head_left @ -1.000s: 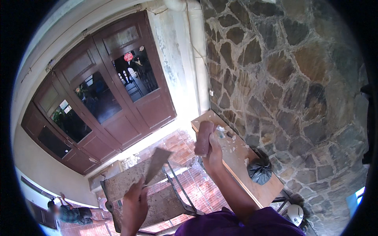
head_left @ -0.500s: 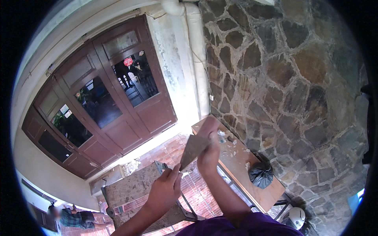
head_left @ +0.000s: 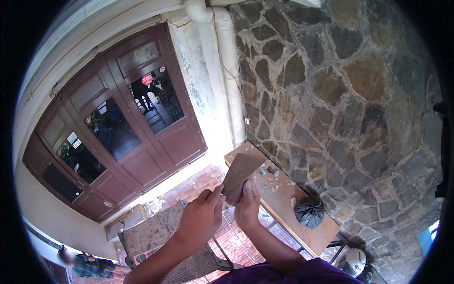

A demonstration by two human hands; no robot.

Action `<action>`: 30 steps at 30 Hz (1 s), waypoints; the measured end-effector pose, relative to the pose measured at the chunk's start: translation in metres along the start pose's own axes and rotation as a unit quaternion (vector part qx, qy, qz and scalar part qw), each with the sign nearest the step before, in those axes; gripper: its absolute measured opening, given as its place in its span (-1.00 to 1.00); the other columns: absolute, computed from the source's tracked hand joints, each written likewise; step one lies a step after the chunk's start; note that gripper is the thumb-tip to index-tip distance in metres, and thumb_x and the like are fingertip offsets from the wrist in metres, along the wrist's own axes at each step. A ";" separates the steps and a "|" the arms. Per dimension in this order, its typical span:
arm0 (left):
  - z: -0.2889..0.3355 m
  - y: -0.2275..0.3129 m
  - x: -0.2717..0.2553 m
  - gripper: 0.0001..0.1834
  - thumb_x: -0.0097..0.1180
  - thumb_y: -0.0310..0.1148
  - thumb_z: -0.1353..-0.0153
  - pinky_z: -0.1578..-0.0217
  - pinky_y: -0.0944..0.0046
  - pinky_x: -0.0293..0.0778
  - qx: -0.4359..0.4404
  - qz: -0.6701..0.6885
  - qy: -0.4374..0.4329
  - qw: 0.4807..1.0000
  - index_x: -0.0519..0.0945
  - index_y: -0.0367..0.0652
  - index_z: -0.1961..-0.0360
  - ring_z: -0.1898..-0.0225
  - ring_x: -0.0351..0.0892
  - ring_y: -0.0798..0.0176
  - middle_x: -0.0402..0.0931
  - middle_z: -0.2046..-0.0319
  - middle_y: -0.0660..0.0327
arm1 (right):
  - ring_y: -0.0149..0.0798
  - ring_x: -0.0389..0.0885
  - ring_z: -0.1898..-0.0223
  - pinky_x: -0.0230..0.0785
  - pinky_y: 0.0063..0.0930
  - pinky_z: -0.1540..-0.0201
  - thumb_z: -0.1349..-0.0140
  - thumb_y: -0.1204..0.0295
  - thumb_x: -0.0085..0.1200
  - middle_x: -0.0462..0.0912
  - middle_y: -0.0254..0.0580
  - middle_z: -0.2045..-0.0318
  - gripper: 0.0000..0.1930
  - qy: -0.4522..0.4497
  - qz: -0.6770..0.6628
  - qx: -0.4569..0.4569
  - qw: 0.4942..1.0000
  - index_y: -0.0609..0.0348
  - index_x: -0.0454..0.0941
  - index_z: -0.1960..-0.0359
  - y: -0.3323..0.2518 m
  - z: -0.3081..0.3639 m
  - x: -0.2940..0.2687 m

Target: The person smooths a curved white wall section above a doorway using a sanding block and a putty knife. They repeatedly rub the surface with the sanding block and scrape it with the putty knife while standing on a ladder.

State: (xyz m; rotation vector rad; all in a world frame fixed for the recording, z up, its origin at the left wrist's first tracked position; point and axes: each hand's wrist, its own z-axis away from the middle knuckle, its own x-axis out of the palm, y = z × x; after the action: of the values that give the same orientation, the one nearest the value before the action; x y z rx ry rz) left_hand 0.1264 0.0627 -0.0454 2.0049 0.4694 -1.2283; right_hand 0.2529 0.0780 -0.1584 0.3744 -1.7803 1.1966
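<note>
A flat grey-brown scraper [head_left: 243,171], tapered like a wide putty knife blade, is held up in front of me between both hands. Its broad end points up and away; the narrow end comes down to my left hand [head_left: 201,213]. The fingers of that hand are closed in a pinch at the narrow end, and any handle is hidden there. My right hand [head_left: 247,204] grips the scraper's lower right side with the thumb pointing up. A darker reddish-brown patch shows by that thumb; I cannot tell whether it is a separate piece.
A worn wooden bench [head_left: 158,227] stands on red floor tiles below my left arm. To the right, a wooden board [head_left: 279,203] bears pale crumbs and a black plastic bag [head_left: 309,211], beside a stone wall [head_left: 326,118]. A white helmet [head_left: 352,262] and a person [head_left: 90,265] appear lower down.
My right hand has come down from the scraper's broad end to its lower side. The scraper's face now shows more fully. My left hand keeps its pinch.
</note>
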 end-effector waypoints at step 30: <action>0.020 0.011 -0.002 -0.65 0.11 -0.45 -0.18 0.53 0.14 0.51 0.053 -0.040 -0.014 0.998 0.53 -0.23 -0.02 0.54 0.57 0.04 0.50 0.42 0.08 | -0.30 0.37 -0.13 0.21 -0.29 -0.18 -0.37 0.10 -0.08 0.39 -0.27 -0.11 -0.43 -0.012 -0.037 -0.113 0.993 0.12 0.16 -0.30 -0.084 -0.066 -0.047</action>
State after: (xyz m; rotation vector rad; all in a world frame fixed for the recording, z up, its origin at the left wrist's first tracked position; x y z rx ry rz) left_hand 0.1201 0.0404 -0.0448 2.0730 0.4845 -1.3540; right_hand 0.3686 0.0829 -0.1432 0.3204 -1.8839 0.9299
